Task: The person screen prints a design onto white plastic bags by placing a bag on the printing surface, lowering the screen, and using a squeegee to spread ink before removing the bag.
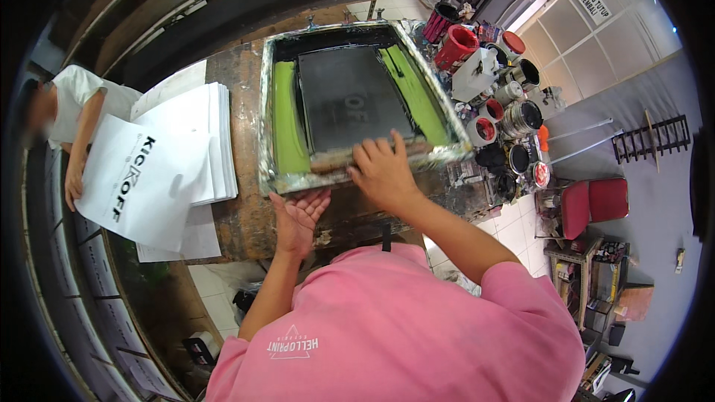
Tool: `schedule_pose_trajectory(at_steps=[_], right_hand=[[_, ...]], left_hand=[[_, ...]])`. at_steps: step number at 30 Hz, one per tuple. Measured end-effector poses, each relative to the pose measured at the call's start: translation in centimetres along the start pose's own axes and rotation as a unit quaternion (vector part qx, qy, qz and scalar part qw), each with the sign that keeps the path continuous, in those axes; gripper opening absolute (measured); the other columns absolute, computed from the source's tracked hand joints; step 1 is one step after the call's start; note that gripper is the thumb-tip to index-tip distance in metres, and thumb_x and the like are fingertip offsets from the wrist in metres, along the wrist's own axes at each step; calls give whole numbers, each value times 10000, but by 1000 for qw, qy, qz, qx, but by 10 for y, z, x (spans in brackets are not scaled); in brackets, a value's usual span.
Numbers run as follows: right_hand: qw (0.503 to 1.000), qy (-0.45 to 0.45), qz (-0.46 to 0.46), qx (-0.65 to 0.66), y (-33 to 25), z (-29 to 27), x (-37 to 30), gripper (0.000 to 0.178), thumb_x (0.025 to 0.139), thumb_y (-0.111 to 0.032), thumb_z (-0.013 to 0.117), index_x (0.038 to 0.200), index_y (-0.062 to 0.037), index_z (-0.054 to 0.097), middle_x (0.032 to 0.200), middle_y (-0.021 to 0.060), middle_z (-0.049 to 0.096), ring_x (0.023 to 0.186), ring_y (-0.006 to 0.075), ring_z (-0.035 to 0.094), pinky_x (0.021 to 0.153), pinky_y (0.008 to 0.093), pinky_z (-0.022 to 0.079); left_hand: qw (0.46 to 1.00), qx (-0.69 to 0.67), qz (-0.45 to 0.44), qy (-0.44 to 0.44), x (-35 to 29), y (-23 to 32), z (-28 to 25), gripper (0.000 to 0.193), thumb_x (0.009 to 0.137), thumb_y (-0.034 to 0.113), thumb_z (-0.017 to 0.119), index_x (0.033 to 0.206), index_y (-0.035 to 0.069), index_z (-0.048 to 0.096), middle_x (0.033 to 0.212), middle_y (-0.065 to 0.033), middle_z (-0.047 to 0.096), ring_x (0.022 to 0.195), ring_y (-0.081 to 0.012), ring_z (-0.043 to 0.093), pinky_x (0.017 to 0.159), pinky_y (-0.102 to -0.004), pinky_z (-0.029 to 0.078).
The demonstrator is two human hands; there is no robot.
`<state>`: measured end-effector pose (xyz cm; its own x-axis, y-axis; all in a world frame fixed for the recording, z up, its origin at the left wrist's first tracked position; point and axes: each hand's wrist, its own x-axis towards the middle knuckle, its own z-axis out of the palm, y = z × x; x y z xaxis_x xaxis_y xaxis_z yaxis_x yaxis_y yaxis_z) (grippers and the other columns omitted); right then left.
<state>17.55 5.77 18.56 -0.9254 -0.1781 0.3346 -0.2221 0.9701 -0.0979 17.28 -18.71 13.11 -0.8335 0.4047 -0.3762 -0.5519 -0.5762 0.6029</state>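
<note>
A screen-printing frame (267, 123) lies on the worktable in front of me, with green bands on both sides of its mesh. Dark ink (350, 93) covers the middle of the mesh, where black lettering shows faintly. Along the near end of the mesh rests a wooden squeegee (333, 161), and my right hand (383, 171) has its fingers over it, thumb side inward. Just below the frame's near edge, my left hand (302, 219) is turned palm up with fingers stretched, its fingertips at the frame's underside. Whatever lies beneath the frame is hidden.
On the left, a co-worker's hand (74, 179) holds a printed white sheet (141, 179) beside a stack of paper (220, 141). Ink tubs and cans (521, 115) crowd the table's right side. A red chair (588, 205) stands farther right; racks (97, 268) line the left.
</note>
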Motion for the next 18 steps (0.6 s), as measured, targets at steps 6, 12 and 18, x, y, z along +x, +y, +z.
schedule_pose_trajectory(at_steps=[6, 12, 18], right_hand=[[992, 121, -30, -10, 26, -87, 110, 332, 910, -386, 680, 1035, -78, 677, 923, 88, 619, 938, 287, 600, 964, 508, 381], [985, 165, -40, -11, 36, -116, 163, 367, 914, -437, 670, 918, -72, 711, 857, 89, 682, 866, 278, 632, 947, 498, 406], [988, 152, -30, -10, 47, -135, 200, 391, 940, -453, 656, 912, -65, 704, 851, 94, 677, 865, 282, 646, 936, 496, 406]], left_hand=[[846, 483, 219, -55, 42, 34, 11, 831, 1066, 651, 444, 1613, 30, 374, 1605, -287, 404, 1536, -405, 346, 1257, -550, 253], [404, 898, 112, 136, 82, -43, -66, 1040, 988, 800, 364, 1675, 26, 265, 1733, -276, 207, 1642, -411, 27, 1214, -746, -83], [498, 839, 170, 140, 98, -26, -14, 1116, 950, 825, 446, 1621, -59, 333, 1706, -232, 320, 1632, -416, 120, 1179, -769, -154]])
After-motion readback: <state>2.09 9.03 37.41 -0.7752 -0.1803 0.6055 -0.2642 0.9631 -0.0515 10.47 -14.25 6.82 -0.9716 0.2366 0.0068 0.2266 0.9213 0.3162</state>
